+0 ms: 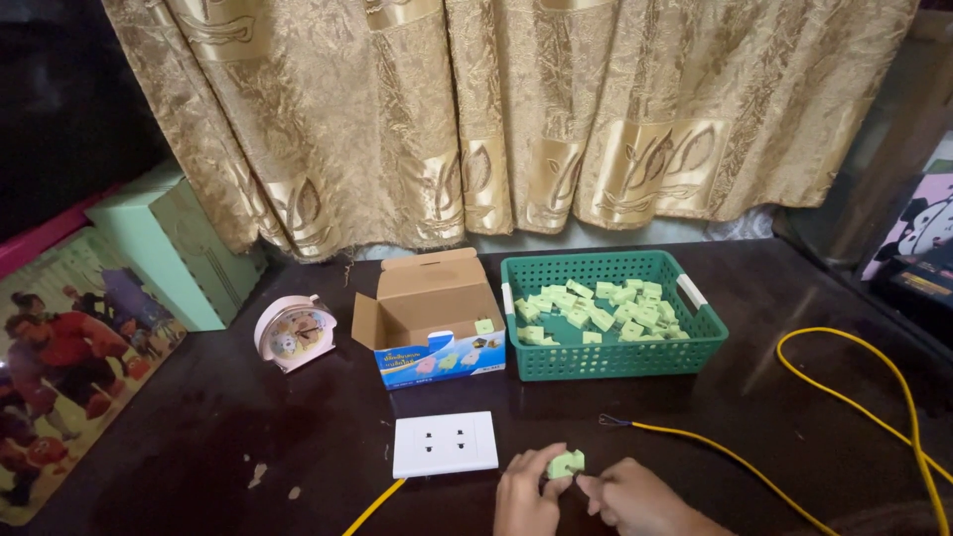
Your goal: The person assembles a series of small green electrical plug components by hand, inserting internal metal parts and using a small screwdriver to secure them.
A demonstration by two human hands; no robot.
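Green plastic piece (566,463), small and pale, sits at the bottom edge of the view, pinched between the fingertips of both hands just above the dark tabletop (774,397). The left hand (526,491) curls its fingers around the near-left side of the piece, thumb and forefinger closed on it; the right hand (635,496) meets it from the right, its fingertips closed against the same piece, so both hands hold it together. Just to the left of the hands lies a white double socket plate (445,444), flat on the table, with a yellow cable (372,508) running out from under its lower edge. A second yellow cable (854,397) loops across the right of the table, its bare end near the hands. Farther back stands a green mesh basket (615,359) filled with many more pale green pieces (596,308). Beside the basket on its left is an open cardboard box (432,323) with a blue front, and left of that a small pink alarm clock (295,333). A gold curtain (516,109) hangs behind everything.
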